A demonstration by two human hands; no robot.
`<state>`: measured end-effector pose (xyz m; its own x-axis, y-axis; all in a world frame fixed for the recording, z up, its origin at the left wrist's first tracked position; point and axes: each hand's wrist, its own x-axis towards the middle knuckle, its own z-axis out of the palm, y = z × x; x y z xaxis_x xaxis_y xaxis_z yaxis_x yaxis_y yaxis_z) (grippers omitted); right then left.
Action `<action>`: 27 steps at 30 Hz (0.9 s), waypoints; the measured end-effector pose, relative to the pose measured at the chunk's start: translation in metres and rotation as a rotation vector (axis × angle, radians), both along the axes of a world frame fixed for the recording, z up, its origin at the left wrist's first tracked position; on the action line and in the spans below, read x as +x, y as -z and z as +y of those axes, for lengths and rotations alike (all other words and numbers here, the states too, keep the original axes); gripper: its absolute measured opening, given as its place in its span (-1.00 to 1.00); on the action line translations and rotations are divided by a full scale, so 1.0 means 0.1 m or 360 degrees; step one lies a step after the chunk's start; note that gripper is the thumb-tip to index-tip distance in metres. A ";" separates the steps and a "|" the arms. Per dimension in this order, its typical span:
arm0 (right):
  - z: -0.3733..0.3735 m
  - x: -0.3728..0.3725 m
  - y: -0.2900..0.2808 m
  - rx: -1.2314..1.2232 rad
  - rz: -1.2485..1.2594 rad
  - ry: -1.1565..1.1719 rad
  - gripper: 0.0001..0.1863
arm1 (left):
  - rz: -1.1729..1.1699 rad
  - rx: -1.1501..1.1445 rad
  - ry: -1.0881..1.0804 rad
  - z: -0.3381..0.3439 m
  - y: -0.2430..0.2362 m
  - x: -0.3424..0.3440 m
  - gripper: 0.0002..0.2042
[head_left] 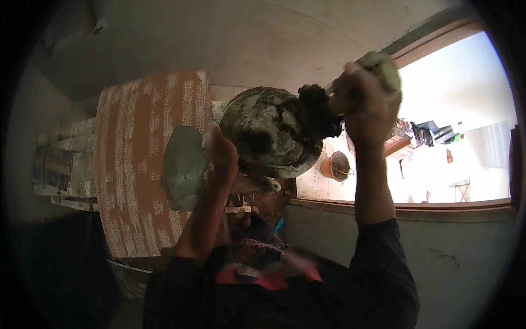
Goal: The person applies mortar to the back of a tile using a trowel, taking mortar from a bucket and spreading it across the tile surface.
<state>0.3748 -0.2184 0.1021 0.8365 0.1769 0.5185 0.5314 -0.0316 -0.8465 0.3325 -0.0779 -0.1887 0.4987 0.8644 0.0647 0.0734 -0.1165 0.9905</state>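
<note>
My left hand point(222, 151) grips the right edge of a large tile point(131, 164), whose terracotta back carries white textured stripes. A smooth patch of grey mortar point(183, 164) lies on it beside my hand. Right of the tile is a round bucket point(268, 131) holding grey, lumpy mortar. My right hand point(367, 104), blurred, is closed on a greenish-handled tool point(386, 74) raised over the bucket's right side, with a dark clump of wet mortar point(318, 109) at its working end, which hides the tool's shape.
A pale, mortar-smeared stack point(66, 159) stands behind the tile at left. On the right, a framed opening point(411, 203) shows a bright space with an orange bucket point(335, 165) and piled objects point(427, 134). A grey wall point(394, 247) runs below the opening.
</note>
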 end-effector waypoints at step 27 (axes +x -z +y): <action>-3.45 -2.27 3.78 0.0192 0.1826 0.1187 -0.71 | 0.0134 -0.0586 0.0733 0.23 -0.28 -1.02 -0.64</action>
<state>0.1483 -0.5638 -0.2760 0.6785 -0.4956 -0.5422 -0.5722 0.1062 -0.8132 0.2310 -0.0548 -0.1605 0.8180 0.5158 -0.2546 0.1771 0.1953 0.9646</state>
